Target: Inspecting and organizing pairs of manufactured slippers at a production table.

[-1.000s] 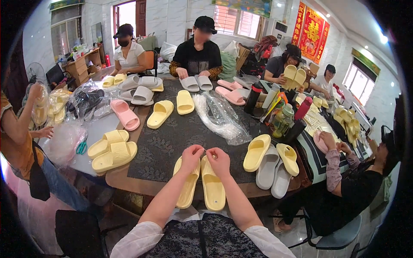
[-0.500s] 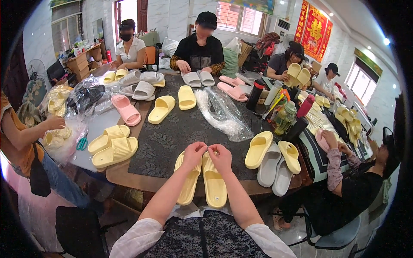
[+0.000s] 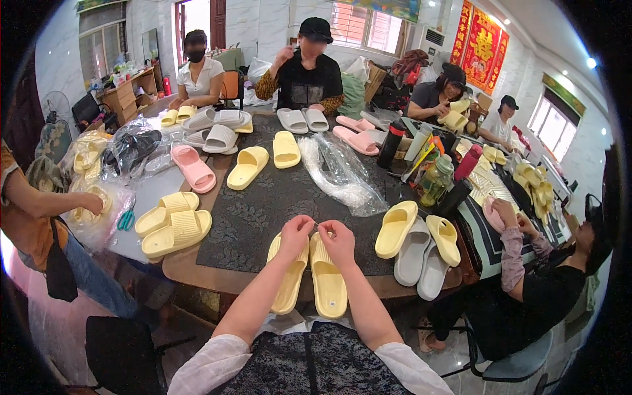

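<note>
A pair of pale yellow slippers lies side by side at the near edge of the table, toes pointing away: a left slipper (image 3: 286, 289) and a right slipper (image 3: 329, 289). Above their ribbed straps, my left hand (image 3: 297, 235) and my right hand (image 3: 337, 239) face each other, a small gap apart. Thumb and fingertips of each are pinched together. Whatever they hold, if anything, is too thin or small to make out. Beyond them on the dark mat lies a clear plastic bag (image 3: 356, 194) with a bundle of thin white strands (image 3: 322, 172).
Yellow slippers (image 3: 176, 234) lie left, a pink slipper (image 3: 193, 168) behind them. On the right are a yellow slipper (image 3: 397, 229) and grey slippers (image 3: 432, 271). Bottles, including a green-tinted jar (image 3: 436, 181), stand beyond. Teal scissors (image 3: 126, 220) lie far left. Several people work around the table.
My hands have barely moved. The person across has raised one hand from the grey slippers. At the back right, a person has lowered yellow slippers; the person at left has reached farther right.
</note>
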`<state>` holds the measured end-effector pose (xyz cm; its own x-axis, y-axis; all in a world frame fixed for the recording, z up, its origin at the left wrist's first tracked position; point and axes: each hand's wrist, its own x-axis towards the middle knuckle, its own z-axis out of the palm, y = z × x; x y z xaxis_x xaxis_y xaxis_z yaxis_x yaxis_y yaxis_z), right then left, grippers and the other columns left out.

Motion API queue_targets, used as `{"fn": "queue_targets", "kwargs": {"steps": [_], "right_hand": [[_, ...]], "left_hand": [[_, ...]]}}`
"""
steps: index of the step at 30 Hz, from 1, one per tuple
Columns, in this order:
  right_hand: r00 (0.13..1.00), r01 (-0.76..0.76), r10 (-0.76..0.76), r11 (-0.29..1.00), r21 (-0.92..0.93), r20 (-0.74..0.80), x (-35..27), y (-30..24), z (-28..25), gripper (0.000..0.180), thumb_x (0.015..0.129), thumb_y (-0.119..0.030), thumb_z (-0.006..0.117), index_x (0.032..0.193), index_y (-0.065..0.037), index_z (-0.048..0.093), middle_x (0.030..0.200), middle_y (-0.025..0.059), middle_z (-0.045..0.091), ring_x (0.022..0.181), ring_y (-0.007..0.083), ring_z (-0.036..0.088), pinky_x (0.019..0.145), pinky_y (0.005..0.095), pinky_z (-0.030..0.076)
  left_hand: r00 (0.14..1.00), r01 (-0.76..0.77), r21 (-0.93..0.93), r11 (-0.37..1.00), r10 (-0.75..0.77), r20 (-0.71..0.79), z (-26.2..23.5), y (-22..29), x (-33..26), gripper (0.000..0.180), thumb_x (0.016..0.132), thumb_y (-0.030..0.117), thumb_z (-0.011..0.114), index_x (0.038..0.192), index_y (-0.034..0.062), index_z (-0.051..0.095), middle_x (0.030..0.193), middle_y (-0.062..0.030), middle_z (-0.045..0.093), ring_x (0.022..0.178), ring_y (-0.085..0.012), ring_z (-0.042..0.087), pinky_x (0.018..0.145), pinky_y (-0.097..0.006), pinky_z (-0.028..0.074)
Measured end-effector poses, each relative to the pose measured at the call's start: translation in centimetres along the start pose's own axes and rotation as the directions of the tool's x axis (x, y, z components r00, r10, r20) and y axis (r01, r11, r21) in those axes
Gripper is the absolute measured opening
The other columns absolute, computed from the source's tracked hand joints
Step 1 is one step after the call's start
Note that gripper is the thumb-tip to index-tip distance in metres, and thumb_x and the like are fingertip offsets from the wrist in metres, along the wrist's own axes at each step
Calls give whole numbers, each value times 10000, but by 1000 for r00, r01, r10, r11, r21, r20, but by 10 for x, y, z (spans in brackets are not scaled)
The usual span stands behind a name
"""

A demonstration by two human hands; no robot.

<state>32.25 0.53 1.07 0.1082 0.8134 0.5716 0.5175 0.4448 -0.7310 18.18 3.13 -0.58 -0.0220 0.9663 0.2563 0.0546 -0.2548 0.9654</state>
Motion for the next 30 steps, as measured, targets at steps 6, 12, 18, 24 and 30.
{"fn": "queue_targets", "kwargs": {"steps": [6,12,18,24,30], "right_hand": [[995,-87,85,996,31,53,1,0,-4,136,827,-186,685,840,-52,668,800,66,682,709,206,659,634,323,493],[1000,-18,18,998,53,-11,0,-1,-2,105,821,-146,697,853,-47,680,738,17,659,551,73,505,519,240,398],[993,-109,108,993,38,47,0,-5,-7,112,812,-165,689,830,-58,665,768,48,665,619,161,607,568,290,455],[989,-129,128,992,7,73,-1,-11,-7,111,808,-162,691,833,-58,665,785,61,669,688,187,648,627,307,490],[994,-105,104,994,33,25,0,-5,-6,111,802,-157,692,836,-55,664,790,67,670,729,206,662,664,318,503]], "left_hand": [[997,-29,57,998,25,75,0,9,-5,121,864,123,638,891,5,644,738,25,586,691,-63,515,633,-242,435],[1000,-7,-63,998,8,26,1,0,-1,107,865,118,640,891,15,646,744,43,573,697,-53,502,632,-231,429],[998,-22,14,1000,21,60,0,1,-2,93,870,109,638,895,20,645,748,47,570,695,-47,494,627,-225,422],[999,-17,-34,999,18,46,0,1,-3,100,870,117,641,893,20,646,741,47,567,683,-44,490,618,-220,416],[1000,-12,-32,999,13,16,2,0,0,97,868,113,638,899,22,651,723,48,564,667,-46,492,607,-221,414]]}}
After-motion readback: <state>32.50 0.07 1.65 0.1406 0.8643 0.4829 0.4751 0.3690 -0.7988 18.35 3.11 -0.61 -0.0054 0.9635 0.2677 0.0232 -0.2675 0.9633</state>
